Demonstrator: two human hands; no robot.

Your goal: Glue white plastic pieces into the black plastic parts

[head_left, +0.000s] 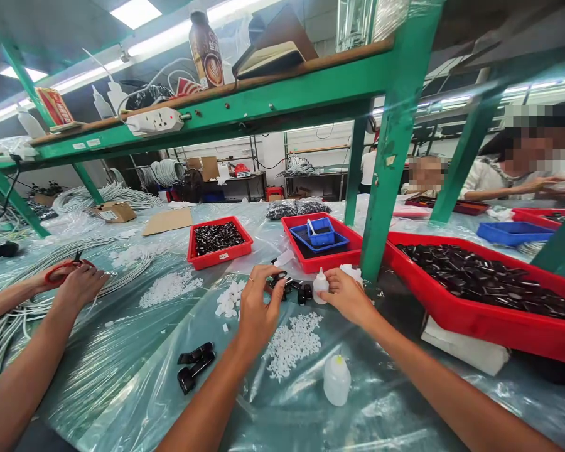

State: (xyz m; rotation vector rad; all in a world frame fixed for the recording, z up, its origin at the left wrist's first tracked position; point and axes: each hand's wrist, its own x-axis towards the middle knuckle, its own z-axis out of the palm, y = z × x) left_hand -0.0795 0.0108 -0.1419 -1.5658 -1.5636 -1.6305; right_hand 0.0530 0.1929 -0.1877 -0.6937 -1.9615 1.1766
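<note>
In the middle of the head view, my left hand pinches a small black plastic part between thumb and fingers. My right hand is closed around a small white squeeze bottle with a narrow tip, held upright. Between my hands lie several black plastic parts. A heap of tiny white pieces spreads below my left hand, and larger white pieces lie to its left. A second white bottle stands nearer to me. A few black pieces rest left of my forearm.
A co-worker's hands hold red-handled scissors at left, beside coiled white cables. Red trays stand behind my hands, and a large one sits at right. A green shelf post rises close to my right hand.
</note>
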